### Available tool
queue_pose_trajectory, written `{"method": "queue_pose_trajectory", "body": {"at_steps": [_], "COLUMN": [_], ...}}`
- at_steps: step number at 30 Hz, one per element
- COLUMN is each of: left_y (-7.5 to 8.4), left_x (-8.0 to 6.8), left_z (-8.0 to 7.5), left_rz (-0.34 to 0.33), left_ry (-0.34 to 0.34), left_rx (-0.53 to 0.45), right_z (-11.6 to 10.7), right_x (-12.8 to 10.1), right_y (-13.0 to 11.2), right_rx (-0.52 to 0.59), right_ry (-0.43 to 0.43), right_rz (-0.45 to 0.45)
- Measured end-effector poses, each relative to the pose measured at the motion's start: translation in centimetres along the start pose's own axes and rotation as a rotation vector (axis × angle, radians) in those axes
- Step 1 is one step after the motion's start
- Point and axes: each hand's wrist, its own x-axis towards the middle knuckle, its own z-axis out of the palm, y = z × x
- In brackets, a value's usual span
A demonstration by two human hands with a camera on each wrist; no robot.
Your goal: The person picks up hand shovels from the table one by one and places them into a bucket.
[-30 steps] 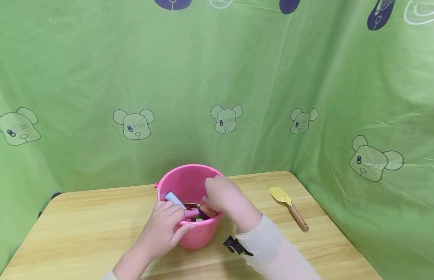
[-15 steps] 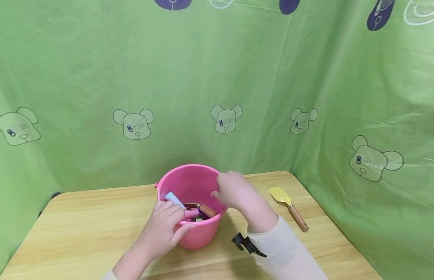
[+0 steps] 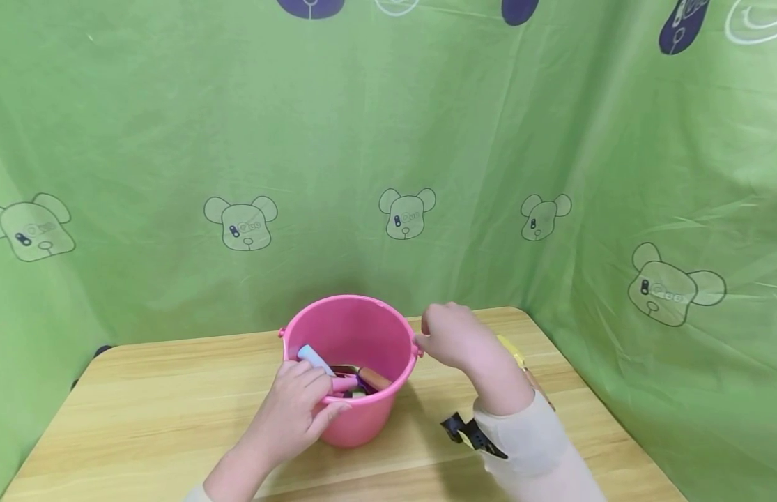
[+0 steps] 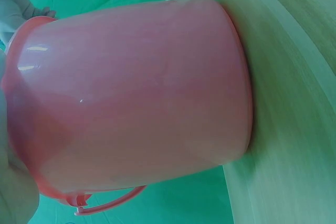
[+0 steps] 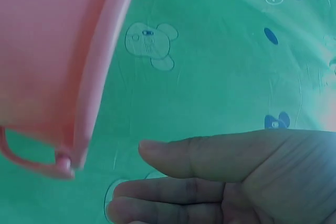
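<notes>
A pink bucket (image 3: 359, 422) stands upright on the wooden table, also filling the left wrist view, where its handle (image 4: 118, 201) hangs down along the outer wall. My left hand (image 3: 290, 404) grips the near left rim, fingers over the inside and thumb outside. Inside the bucket lie a light blue handle (image 3: 314, 359), a pink handle (image 3: 345, 383) and a wooden handle (image 3: 373, 378); their lower ends are hidden. My right hand (image 3: 460, 341) is just right of the rim and holds nothing. The right wrist view shows its thumb and fingers (image 5: 173, 190) extended, apart from the bucket.
A small trowel with a yellow blade (image 3: 507, 343) lies on the table (image 3: 175, 418) at the right, mostly hidden behind my right arm. A black strap (image 3: 472, 436) is on the right sleeve. Green cloth (image 3: 325, 139) with bear prints closes off the back and sides.
My right hand has come out of the bucket and moved right past its rim, uncovering the wooden handle inside. The right arm now covers much of the trowel. The left hand stays put.
</notes>
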Motion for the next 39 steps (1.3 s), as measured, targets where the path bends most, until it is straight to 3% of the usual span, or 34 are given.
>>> {"method": "queue_pose_trajectory", "body": {"at_steps": [23, 39], "left_y": [0.1, 0.0], "left_x": [0.1, 0.0], "left_z": [0.1, 0.1], "left_rz": [0.006, 0.009], "left_ry": [0.010, 0.015], "left_rx": [-0.006, -0.005], "right_z": [0.3, 1.1], "right_x": [-0.3, -0.3], "right_y": [6.3, 10.5], "right_rx": [0.044, 0.014], "right_ry": [0.031, 0.064], "right_rz": [0.024, 0.032]}}
